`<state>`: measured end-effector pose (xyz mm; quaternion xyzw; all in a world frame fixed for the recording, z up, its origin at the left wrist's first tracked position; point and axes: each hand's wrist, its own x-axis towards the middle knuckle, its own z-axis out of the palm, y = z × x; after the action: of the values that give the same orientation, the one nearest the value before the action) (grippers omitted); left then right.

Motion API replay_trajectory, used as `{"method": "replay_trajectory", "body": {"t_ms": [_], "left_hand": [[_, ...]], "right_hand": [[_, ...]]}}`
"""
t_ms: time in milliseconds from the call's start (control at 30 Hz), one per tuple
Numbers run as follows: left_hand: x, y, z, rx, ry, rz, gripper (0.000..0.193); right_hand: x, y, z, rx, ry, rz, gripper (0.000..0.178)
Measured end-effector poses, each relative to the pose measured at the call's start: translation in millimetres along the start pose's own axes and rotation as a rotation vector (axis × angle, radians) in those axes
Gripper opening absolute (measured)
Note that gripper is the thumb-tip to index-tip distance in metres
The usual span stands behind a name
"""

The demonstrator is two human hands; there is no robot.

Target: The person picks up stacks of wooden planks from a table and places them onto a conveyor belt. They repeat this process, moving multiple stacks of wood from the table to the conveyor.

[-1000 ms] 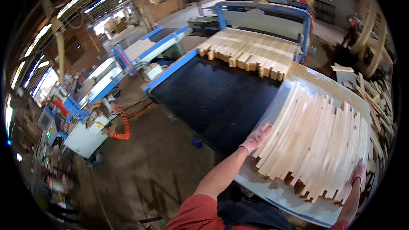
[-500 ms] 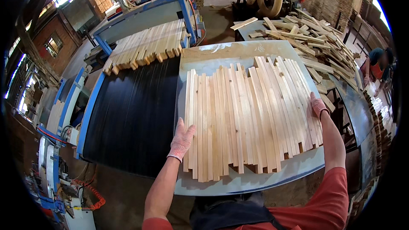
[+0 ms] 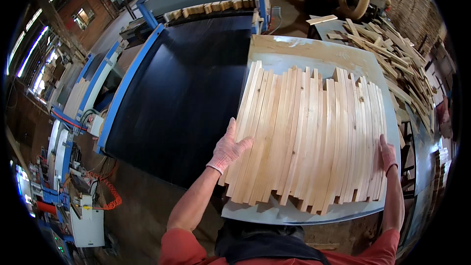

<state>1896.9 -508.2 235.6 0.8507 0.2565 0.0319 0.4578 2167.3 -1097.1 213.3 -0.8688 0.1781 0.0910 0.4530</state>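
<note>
A row of several pale wooden slats [image 3: 306,132] lies side by side on a light grey metal table [image 3: 314,51] in front of me. My left hand [image 3: 228,148], in a pinkish knit glove, presses flat against the left edge of the row. My right hand [image 3: 387,154], also gloved, presses against the right edge. The slats are squeezed together between both hands. Their near ends are uneven and reach almost to the table's front edge.
A wide black conveyor belt [image 3: 189,88] with a blue frame runs along the table's left side, with more slats [image 3: 211,9] at its far end. A heap of loose wood strips [image 3: 392,54] lies at the right. Machines and an orange coiled hose [image 3: 110,191] stand lower left.
The view has swung so the table sits more to the right and the belt fills the middle. Both hands stay pressed on the two sides of the slat row, which looks more tightly packed.
</note>
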Motion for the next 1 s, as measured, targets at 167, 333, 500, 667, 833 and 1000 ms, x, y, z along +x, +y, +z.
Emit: {"method": "replay_trajectory", "body": {"t_ms": [167, 333, 500, 667, 833, 1000], "left_hand": [[17.6, -13.9, 11.4, -0.069, 0.080, 0.096, 0.119], [-5.4, -22.3, 16.7, 0.058, 0.143, 0.154, 0.110], [-21.5, 16.6, 33.7, 0.235, 0.144, -0.001, 0.100], [-34.3, 20.6, 38.7, 0.588, 0.284, -0.047, 0.092], [-42.8, 15.2, 59.2, 1.004, 0.405, -0.138, 0.087], [0.3, 52.1, 101.3, 1.085, 0.450, -0.231, 0.089]], "right_hand": [[37.7, 36.4, -11.3, -0.039, -0.048, -0.119, 0.064], [36.3, 19.0, -10.4, -0.063, -0.174, -0.183, 0.055], [35.5, 19.0, -15.8, -0.018, -0.229, -0.201, 0.048], [43.0, 24.0, -12.9, -0.018, -0.285, -0.189, 0.046], [24.0, -8.2, -11.0, -0.134, -0.384, -0.197, 0.049], [46.8, 5.6, -26.7, -0.150, -0.497, -0.201, 0.050]]}}
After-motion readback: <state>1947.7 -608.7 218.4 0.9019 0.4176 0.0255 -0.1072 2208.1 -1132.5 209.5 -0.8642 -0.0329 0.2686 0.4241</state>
